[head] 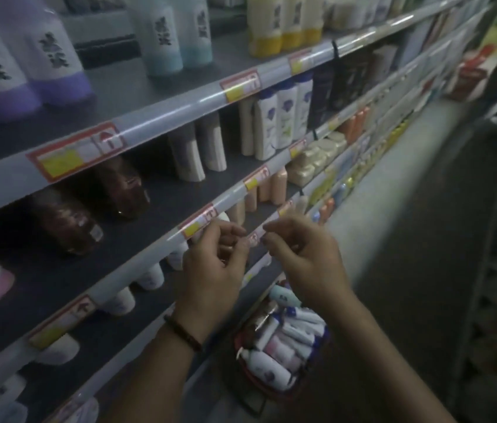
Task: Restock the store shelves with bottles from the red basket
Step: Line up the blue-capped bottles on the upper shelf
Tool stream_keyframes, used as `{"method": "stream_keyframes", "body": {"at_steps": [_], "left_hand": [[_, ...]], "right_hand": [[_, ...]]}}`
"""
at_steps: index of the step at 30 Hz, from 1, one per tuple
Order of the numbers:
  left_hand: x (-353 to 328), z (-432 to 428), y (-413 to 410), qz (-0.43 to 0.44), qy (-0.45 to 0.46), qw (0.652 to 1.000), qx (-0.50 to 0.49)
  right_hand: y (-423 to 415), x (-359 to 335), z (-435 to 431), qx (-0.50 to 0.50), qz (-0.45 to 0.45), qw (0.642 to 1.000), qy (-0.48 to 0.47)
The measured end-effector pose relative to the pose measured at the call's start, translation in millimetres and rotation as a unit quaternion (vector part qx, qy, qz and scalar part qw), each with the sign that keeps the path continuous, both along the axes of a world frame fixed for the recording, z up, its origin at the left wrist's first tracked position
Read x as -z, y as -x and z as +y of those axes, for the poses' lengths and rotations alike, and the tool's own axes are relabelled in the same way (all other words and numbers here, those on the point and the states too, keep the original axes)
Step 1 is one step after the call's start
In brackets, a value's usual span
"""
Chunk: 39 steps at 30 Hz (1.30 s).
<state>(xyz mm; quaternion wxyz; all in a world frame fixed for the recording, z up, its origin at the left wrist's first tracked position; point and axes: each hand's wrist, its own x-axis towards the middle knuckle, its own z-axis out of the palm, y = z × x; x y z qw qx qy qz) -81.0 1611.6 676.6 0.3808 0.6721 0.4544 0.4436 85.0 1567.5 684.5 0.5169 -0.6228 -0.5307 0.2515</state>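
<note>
Both hands are up at the shelf edge, my left hand and my right hand nearly touching. My fingers are curled in toward a small price tag between them, but it's too blurred to tell if I'm pinching it. The red basket sits below my wrists, packed with bottles.

red basket low beside shelves, full w/ white & pink bottles, lying jumbled
</note>
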Motion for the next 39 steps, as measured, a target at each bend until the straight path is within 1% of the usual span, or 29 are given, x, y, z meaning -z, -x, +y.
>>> {"method": "stream_keyframes", "body": {"at_steps": [4,8,11,16,19,20,24,28,32,39], "left_hand": [[32.1,14.9,-21.4,0.014,0.041,0.997,0.057],[68.7,34.0,-35.8,0.046,0.076,0.990,0.110],[91.7,45.8,-43.9,0.076,0.098,0.982,0.142],[145.0,64.4,-47.5,0.128,0.160,0.960,0.189],[176.5,71.8,-51.6,0.156,0.196,0.945,0.210],[191.2,71.2,-53.4,0.162,0.208,0.941,0.212],[239.8,71.1,-55.2,0.186,0.237,0.932,0.203],[308.0,75.4,-53.9,0.226,0.267,0.920,0.177],[385.0,73.4,-49.3,0.260,0.309,0.900,0.163],[506.5,83.4,-50.0,0.277,0.349,0.883,0.147]], "right_hand": [[-21.9,27.3,-4.2,0.037,0.009,0.997,0.071],[-33.3,57.5,-4.8,0.110,0.039,0.985,0.128],[-36.2,81.3,-6.0,0.159,0.060,0.971,0.167],[-34.6,130.4,-19.6,0.201,0.086,0.948,0.231],[-32.0,169.5,-27.0,0.217,0.132,0.929,0.269],[-30.8,186.0,-30.0,0.220,0.150,0.922,0.282],[-32.0,244.8,-39.3,0.216,0.172,0.909,0.311],[-39.0,305.8,-44.6,0.213,0.178,0.896,0.347],[-43.2,370.3,-45.2,0.215,0.183,0.878,0.386],[-39.7,483.4,-24.2,0.218,0.178,0.861,0.424]]}}
